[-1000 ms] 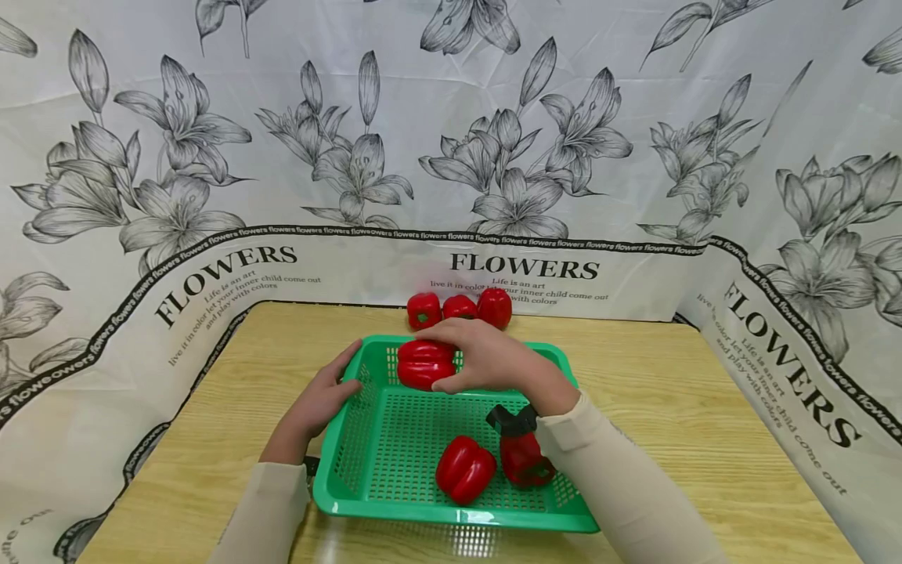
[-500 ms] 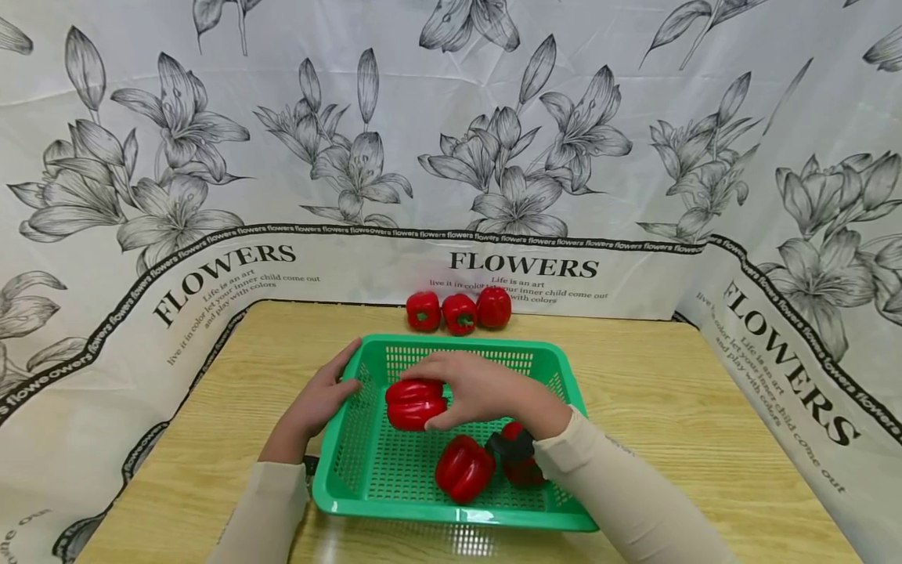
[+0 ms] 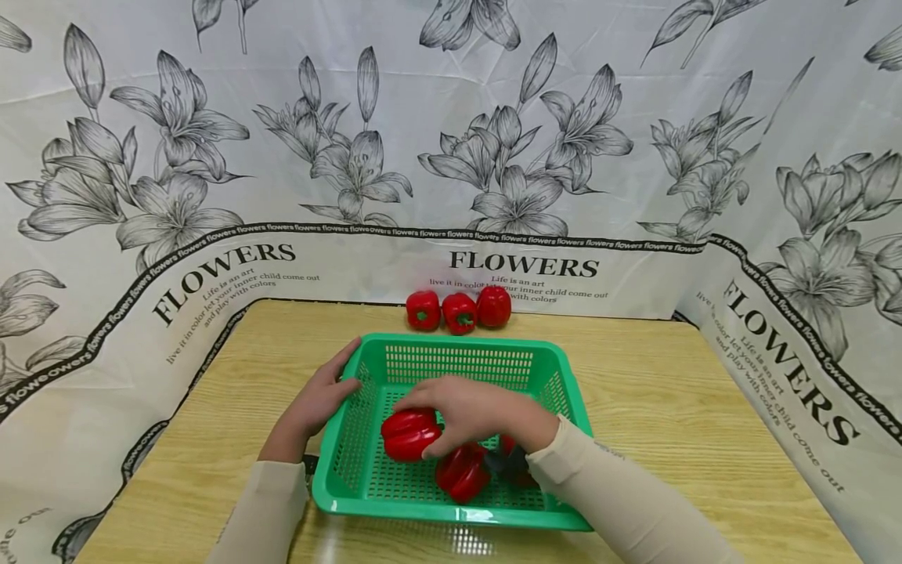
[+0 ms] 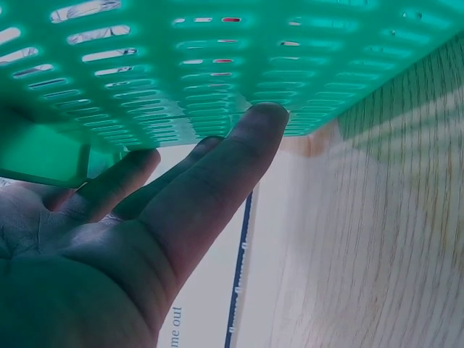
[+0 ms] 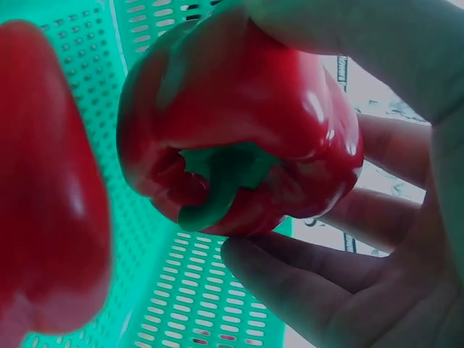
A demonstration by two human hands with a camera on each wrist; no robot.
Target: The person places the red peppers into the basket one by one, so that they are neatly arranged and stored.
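Observation:
My right hand (image 3: pixel 468 407) holds a red bell pepper (image 3: pixel 409 435) low inside the green basket (image 3: pixel 395 511). In the right wrist view, the thumb lies on one side of this bell pepper (image 5: pixel 239 94) and the fingers on the other; its green stem faces the camera. A second bell pepper (image 3: pixel 461 473) sits in the basket just below the hand. A third bell pepper (image 3: pixel 524 476) there is mostly hidden by the right wrist. My left hand (image 3: pixel 320 399) rests against the basket's left side. In the left wrist view, its extended fingers touch the perforated wall (image 4: pixel 312 80).
Three more red bell peppers (image 3: pixel 460 313) stand in a row on the wooden table (image 3: pixel 655 392), behind the basket. A white flower-printed cloth (image 3: pixel 380 274) hangs around the table's back and sides.
My right hand has lowered the bell pepper from near the basket's back rim into its middle, moving towards me. The left hand stays at the basket's side.

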